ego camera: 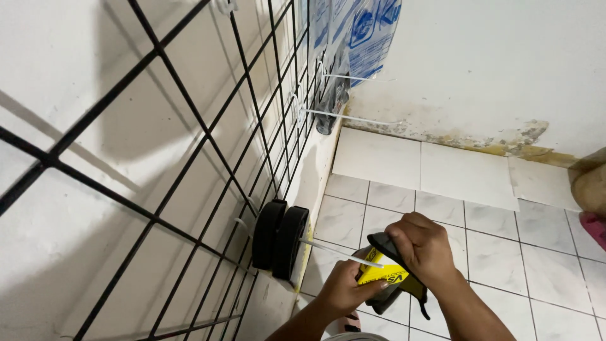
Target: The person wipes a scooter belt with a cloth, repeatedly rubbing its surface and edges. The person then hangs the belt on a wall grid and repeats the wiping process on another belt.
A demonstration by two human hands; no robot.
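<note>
Right hand (424, 247) is closed around the black-and-yellow tape measure (386, 275), low by the wall grid's (189, 158) bottom edge. Left hand (344, 290) pinches its lower end, near the white cable tie (338, 252) running to two black discs (281, 241). Best kept steady — firm grip, tie tail clear.
</note>
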